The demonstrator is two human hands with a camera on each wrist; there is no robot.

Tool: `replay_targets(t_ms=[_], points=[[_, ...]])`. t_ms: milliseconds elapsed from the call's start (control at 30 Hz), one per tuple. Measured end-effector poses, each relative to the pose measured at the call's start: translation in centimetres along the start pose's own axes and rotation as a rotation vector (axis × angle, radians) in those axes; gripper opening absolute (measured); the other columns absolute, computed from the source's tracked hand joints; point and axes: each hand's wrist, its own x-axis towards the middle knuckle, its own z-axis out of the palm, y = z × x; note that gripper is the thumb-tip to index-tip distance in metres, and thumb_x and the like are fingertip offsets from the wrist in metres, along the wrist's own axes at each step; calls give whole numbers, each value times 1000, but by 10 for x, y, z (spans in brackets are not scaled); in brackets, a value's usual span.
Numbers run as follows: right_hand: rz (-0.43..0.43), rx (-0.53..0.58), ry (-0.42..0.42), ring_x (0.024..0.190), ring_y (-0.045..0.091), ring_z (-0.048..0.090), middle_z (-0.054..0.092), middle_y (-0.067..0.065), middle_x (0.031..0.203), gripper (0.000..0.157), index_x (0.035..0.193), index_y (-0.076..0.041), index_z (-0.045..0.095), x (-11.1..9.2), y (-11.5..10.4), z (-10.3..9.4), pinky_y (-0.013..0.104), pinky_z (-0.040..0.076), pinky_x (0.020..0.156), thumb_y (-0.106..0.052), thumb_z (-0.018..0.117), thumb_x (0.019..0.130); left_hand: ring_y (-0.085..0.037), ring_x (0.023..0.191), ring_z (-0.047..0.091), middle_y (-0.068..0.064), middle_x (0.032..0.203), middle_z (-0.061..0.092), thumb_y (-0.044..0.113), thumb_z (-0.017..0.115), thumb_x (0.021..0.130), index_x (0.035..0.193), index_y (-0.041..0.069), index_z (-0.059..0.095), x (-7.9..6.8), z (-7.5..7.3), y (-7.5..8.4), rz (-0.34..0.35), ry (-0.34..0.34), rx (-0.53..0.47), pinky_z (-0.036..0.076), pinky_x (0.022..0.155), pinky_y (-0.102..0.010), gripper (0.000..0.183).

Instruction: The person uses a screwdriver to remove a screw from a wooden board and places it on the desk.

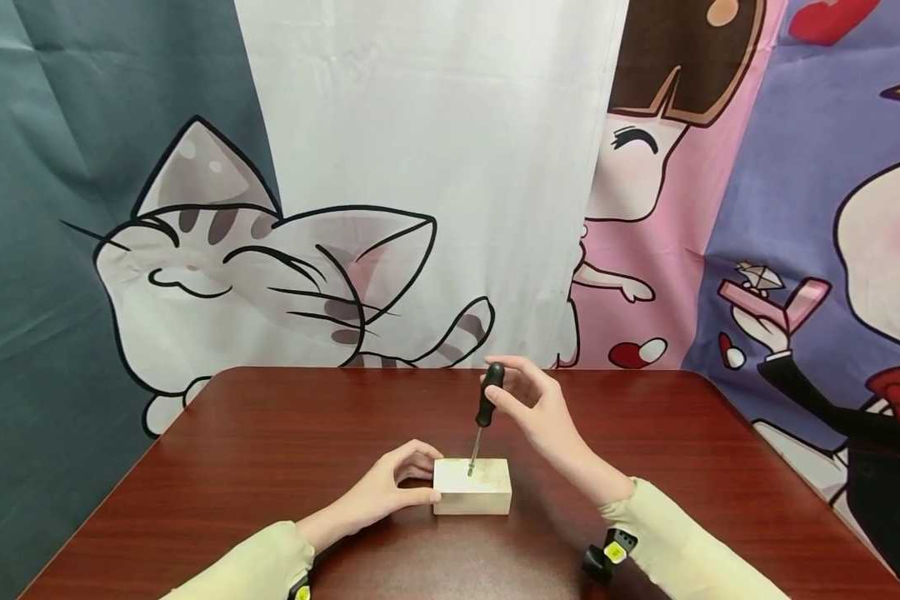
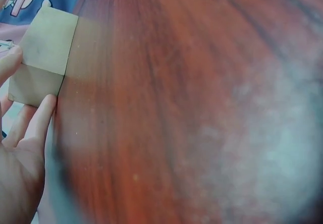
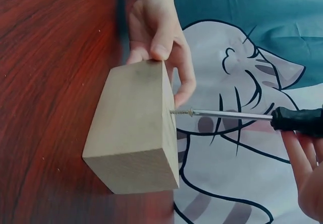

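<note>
Wooden block sits on the tabletop, lower middle of the head frame. Screw stands up out of its top face, thread partly exposed in the right wrist view; buried depth: can't tell.

Left hand pinches the block's left end, thumb on the near side, fingers round the far side. Right hand pinches the black handle of the screwdriver between thumb and fingers. Shaft runs down to the screw, tip looks seated on its head. Can't confirm how deep the bit engages.

Risks, my read:
- Cam-out: driver leans toward upper right in the head frame. Push off the screw's axis and the tip could skip out and gouge the top face.
- Screw going crooked: much of it is unsupported, so side load could tip it.
- Block spinning: held at one end only, so torque could swing its right end round.
- Slipped tip vs left hand: fingers are close to the screw, so a skid to the left could catch them.
- Weak drive: fingertip grip up on the handle, so it could slide if the screw binds.
</note>
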Motion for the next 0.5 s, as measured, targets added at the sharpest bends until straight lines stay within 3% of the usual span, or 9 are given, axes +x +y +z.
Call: replay_targets(t_ms=[200,267,400,500], points=[[-30,67,-83,102,12,71,64,31,120,41,139,-11,48,1,-2,0,36,60,81,-6,57,99,-18,111,64,-14,121,65,21,75,89,128,12,58,-1,-1,1,-15,-7,-3,49,97,-23,44],[-37,49,-80,103,12,70,65,27,121,40,137,-11,48,1,-2,2,35,59,83,-7,58,99,-17,111,65,-13,122,65,22,75,89,128,12,58,-1,-2,1,-20,-9,-7,49,97,-22,44],[-24,-36,-16,93,11,69,69,9,106,38,130,-11,56,-1,0,4,29,58,80,-13,67,94,-14,110,65,-13,123,65,22,75,89,128,13,58,-1,-2,1,-22,-13,-14,49,96,-21,44],[19,-11,22,83,11,66,67,2,94,38,125,-12,59,-1,-1,4,30,58,76,-15,73,90,-12,108,65,-12,122,65,22,75,88,128,13,58,-1,-2,1,-13,-21,-15,48,96,-21,44]])
